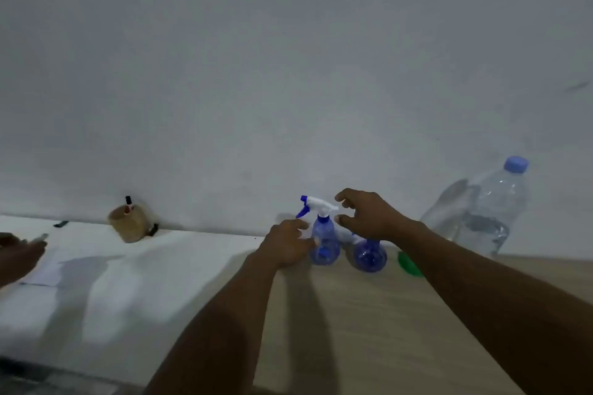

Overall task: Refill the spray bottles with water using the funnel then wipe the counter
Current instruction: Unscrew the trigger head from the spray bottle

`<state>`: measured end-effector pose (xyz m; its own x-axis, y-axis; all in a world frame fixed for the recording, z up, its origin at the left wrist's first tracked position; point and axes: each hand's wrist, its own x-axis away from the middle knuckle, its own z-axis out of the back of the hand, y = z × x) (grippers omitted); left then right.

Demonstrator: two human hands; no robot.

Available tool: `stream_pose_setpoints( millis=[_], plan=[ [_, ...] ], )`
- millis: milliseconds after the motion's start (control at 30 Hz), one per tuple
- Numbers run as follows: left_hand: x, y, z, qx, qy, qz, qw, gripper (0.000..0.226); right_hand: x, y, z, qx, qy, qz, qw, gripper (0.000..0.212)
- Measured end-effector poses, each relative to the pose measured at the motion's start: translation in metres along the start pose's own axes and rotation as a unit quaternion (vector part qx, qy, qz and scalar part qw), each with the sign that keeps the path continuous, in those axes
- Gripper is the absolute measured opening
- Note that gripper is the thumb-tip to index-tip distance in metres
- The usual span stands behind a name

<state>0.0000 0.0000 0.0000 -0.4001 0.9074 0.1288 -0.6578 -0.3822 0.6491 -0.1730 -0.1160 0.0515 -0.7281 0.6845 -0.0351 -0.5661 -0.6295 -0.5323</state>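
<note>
Blue spray bottle (324, 250) upright on the wooden bench (337, 324), left hand (287, 245) fingers holding its body, right hand (369, 215) fingers wide beside its white trigger head, second spray bottle (370, 256) just right of it, green funnel (408, 263) and water bottle (481, 212) farther right.

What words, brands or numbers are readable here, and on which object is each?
No text is readable.
The water bottle, the left spray bottle and the right spray bottle show no legible label.
The paper at the far left is too blurred to tell.
</note>
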Motion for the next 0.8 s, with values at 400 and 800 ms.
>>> stream_pose_setpoints(
  millis=[400,800],
  plan=[
    [-0.075,-0.05,-0.053,0.007,-0.02,0.015,1.0,0.066,-0.091,0.017,-0.073,0.049,0.008,-0.046,0.998,0.049],
    [-0.081,-0.052,-0.072,0.072,-0.021,-0.006,0.997,0.063,-0.086,0.017,-0.076,0.072,-0.008,-0.035,0.997,0.029]
  ],
)
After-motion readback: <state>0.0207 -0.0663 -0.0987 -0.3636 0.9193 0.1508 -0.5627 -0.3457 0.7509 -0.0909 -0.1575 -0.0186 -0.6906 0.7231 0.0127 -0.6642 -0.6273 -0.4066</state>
